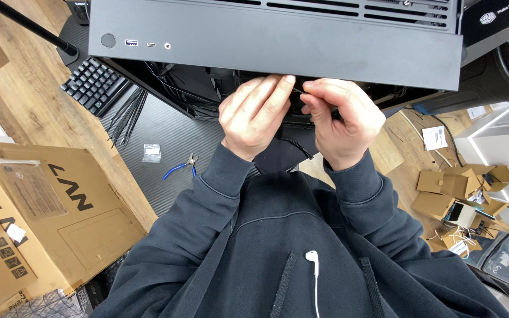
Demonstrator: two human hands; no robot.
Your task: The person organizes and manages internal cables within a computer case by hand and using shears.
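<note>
A black computer case point(278, 44) stands on a dark mat, its open side facing me with black cables inside. My left hand point(253, 115) and my right hand point(341, 118) are raised side by side just under the case's top panel. Between their fingertips runs a thin black cable tie or wire point(297, 90). The left thumb and forefinger pinch one end, the right fingers pinch the other. The inside of the case behind the hands is mostly hidden.
A black keyboard point(94, 84) and a bundle of black cable ties point(126, 115) lie at the left on the mat, with blue-handled cutters point(182, 167) and a small clear bag point(151, 152). A large cardboard box point(36, 212) sits lower left; small cardboard boxes point(455, 191) lie right.
</note>
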